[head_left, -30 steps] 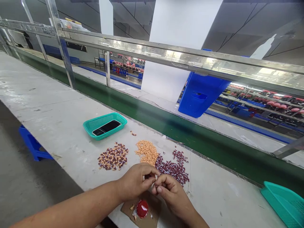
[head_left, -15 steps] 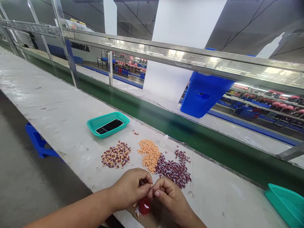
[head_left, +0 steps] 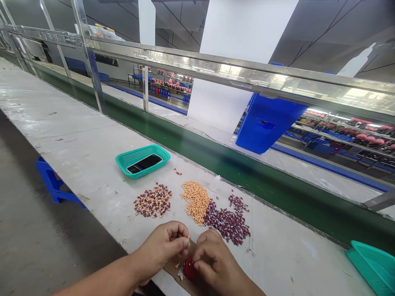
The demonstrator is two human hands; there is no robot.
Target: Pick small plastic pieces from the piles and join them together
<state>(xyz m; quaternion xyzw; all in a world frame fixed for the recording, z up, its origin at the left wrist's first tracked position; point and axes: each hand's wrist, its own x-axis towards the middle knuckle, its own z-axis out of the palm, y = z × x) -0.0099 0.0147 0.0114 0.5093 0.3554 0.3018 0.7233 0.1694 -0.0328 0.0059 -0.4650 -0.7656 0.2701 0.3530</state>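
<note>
At the near edge of the tabletop (head_left: 77, 135), the left hand (head_left: 160, 250) was pinched closed on a tiny piece (head_left: 188, 238), and the right hand (head_left: 216, 263) curled over a red round piece (head_left: 189, 268) on a cardboard scrap (head_left: 173, 269), its grip unclear. An orange pile (head_left: 196, 201), a dark red pile (head_left: 226, 224) and a mixed pile (head_left: 152, 200) lay well stocked beyond. Farther along, a teal basket (head_left: 142, 161) held a phone (head_left: 144, 163) beside a green belt (head_left: 216, 160).
</note>
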